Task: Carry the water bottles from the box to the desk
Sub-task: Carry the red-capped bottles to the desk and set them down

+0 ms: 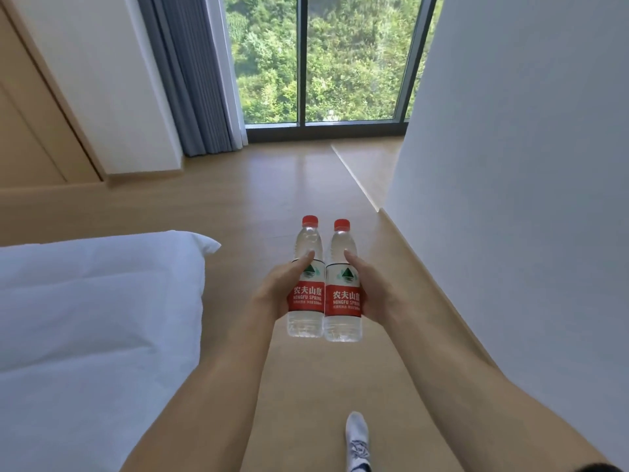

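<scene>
1. Water bottles are in your hands, one each, held out in front of you above the wooden floor (306, 185); neither a box nor a desk shows in this view
2. Your left hand (279, 287) wraps around the left bottle (306, 284) at its red label, thumb lying up along the front near the top of the label
3. Your right hand (372, 287) wraps around the right bottle (343, 287) the same way, thumb pointing up along the label's upper edge
4. Both bottles stand upright with red caps on top, side by side and touching or very nearly so; you cannot tell which from this angle
5. Both look full of clear water and carry matching red and white labels
6. A bed with white bedding (95, 318) sits to your left, its corner near your left forearm
7. A white wall (510, 165) runs along your right
8. Ahead, a large window (320, 59) shows green trees, with a grey curtain (190, 73) drawn to its left side
9. One foot in a white sock (357, 437) is on the floor below your arms
</scene>
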`<action>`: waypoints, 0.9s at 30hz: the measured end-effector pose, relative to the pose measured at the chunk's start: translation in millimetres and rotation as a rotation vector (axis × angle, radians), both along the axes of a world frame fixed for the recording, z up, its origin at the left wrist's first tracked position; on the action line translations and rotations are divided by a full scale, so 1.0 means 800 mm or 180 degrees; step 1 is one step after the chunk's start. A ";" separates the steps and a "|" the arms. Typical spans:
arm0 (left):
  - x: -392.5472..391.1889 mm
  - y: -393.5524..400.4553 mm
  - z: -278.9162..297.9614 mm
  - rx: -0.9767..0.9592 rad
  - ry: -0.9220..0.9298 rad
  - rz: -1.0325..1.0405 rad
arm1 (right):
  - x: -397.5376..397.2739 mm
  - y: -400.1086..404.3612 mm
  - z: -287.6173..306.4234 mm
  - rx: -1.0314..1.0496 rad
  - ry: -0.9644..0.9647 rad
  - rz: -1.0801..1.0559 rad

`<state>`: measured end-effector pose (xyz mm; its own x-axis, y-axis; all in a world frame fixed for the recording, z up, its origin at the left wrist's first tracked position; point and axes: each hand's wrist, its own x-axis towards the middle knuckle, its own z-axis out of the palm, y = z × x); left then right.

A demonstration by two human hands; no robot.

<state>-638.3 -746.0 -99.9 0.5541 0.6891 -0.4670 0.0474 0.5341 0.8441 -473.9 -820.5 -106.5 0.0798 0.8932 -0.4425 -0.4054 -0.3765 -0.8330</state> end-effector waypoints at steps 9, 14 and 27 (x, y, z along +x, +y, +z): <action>0.073 0.117 -0.002 -0.0123 -0.0017 0.0458 | 0.084 0.151 -0.003 -0.0102 0.0051 0.0507; 0.117 0.174 0.006 -0.0122 -0.0129 0.0622 | 0.133 0.224 0.009 -0.0127 -0.0006 0.0721; 0.140 0.311 -0.013 0.0046 -0.0339 0.0951 | 0.163 0.368 0.014 -0.0007 0.0132 0.0998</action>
<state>-526.3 -497.1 -110.5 0.3714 0.8349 -0.4062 -0.1988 0.4988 0.8436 -343.3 -525.9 -95.3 -0.2176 0.8705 -0.4415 -0.3027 -0.4903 -0.8173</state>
